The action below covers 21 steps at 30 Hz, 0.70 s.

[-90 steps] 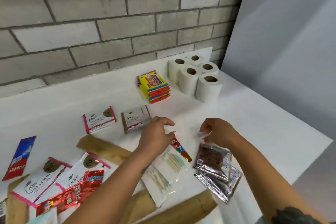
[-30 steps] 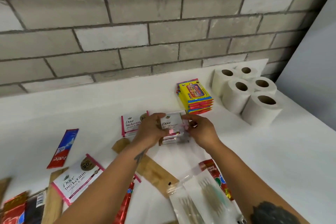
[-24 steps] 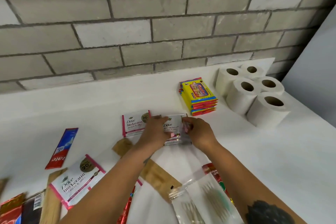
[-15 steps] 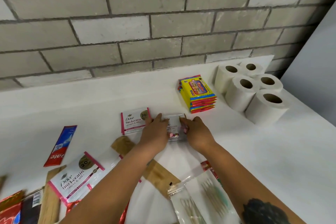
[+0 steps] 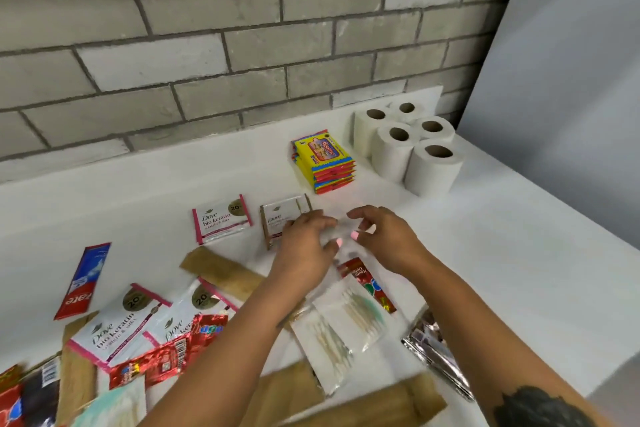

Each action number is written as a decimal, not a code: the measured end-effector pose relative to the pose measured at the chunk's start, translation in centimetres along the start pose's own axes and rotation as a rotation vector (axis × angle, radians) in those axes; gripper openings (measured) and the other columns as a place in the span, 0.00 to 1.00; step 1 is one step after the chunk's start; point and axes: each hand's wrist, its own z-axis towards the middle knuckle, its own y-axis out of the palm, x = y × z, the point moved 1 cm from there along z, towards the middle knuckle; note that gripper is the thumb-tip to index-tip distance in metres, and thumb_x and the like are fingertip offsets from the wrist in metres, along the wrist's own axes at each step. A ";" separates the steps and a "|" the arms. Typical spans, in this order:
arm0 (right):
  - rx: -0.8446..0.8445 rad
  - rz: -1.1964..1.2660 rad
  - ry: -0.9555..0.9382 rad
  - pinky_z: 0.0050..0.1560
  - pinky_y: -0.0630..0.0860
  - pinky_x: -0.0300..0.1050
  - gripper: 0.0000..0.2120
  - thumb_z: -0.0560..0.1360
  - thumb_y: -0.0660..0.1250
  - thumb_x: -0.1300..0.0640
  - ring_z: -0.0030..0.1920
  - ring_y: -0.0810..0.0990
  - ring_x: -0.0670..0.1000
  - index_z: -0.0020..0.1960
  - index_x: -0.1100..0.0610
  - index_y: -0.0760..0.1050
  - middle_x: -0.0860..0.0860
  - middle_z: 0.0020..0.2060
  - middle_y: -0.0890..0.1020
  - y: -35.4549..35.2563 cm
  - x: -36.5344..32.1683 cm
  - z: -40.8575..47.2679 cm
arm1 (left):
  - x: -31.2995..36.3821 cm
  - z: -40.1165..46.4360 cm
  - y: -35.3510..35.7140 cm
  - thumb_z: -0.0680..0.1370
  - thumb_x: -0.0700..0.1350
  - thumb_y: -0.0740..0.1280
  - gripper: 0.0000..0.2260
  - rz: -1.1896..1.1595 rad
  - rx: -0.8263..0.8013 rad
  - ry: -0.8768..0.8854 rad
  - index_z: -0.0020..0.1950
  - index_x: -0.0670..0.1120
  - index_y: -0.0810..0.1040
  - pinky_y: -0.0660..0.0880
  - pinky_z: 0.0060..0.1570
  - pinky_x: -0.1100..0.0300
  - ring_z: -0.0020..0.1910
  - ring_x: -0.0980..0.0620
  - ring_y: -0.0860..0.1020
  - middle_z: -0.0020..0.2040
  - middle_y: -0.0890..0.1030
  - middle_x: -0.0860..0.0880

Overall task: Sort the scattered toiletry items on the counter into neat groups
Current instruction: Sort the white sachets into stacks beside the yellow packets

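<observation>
toilet rolls (image 5: pixel 408 146) clustered at far right of desk (image 5: pixel 519 253), against brick wall (image 5: pixel 207 45). wipes stack (image 5: pixel 323 159) just left of them. nearer you, two dove sachets side by side: one (image 5: pixel 221 224) left, other (image 5: pixel 282 218) right, partly under your left hand (image 5: pixel 304 246). your right hand (image 5: pixel 384 236) just beside left, fingertips nearly meeting. toothpaste sachet (image 5: pixel 83 281) far left. more dove sachets (image 5: pixel 117 326) overlap at near left. cotton swab bags (image 5: pixel 343 326) before hands, foil packets (image 5: pixel 436 357) to their right.
</observation>
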 end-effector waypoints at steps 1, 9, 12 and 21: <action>0.015 0.014 0.017 0.48 0.67 0.37 0.15 0.75 0.67 0.57 0.49 0.75 0.50 0.62 0.51 0.75 0.49 0.48 0.75 -0.6 0.6 -0.9 | 0.6 -0.3 0.6 0.75 0.46 0.68 0.14 -0.017 -0.015 0.025 0.61 0.51 0.77 0.67 0.64 0.58 0.64 0.48 0.71 0.66 0.74 0.50; 0.097 0.043 0.191 0.46 0.67 0.38 0.14 0.73 0.69 0.56 0.46 0.74 0.47 0.58 0.48 0.76 0.46 0.46 0.76 -4.3 5.6 -7.6 | 6.0 -3.4 4.6 0.73 0.48 0.69 0.15 -0.067 -0.177 0.158 0.60 0.53 0.77 0.67 0.63 0.59 0.65 0.50 0.69 0.66 0.73 0.52; 0.076 0.011 0.245 0.45 0.67 0.38 0.16 0.71 0.71 0.57 0.46 0.74 0.47 0.58 0.48 0.75 0.47 0.48 0.76 -4.9 7.0 -9.7 | 7.3 -4.5 5.9 0.72 0.47 0.70 0.16 -0.049 -0.223 0.200 0.60 0.53 0.77 0.68 0.59 0.61 0.62 0.50 0.71 0.63 0.75 0.52; 0.051 0.015 0.333 0.46 0.68 0.39 0.17 0.71 0.71 0.56 0.48 0.74 0.48 0.59 0.48 0.75 0.48 0.51 0.76 -5.1 9.0 -12.5 | 9.7 -6.5 9.2 0.64 0.54 0.78 0.36 0.180 -0.441 0.069 0.65 0.44 0.68 0.72 0.56 0.56 0.59 0.46 0.73 0.61 0.70 0.45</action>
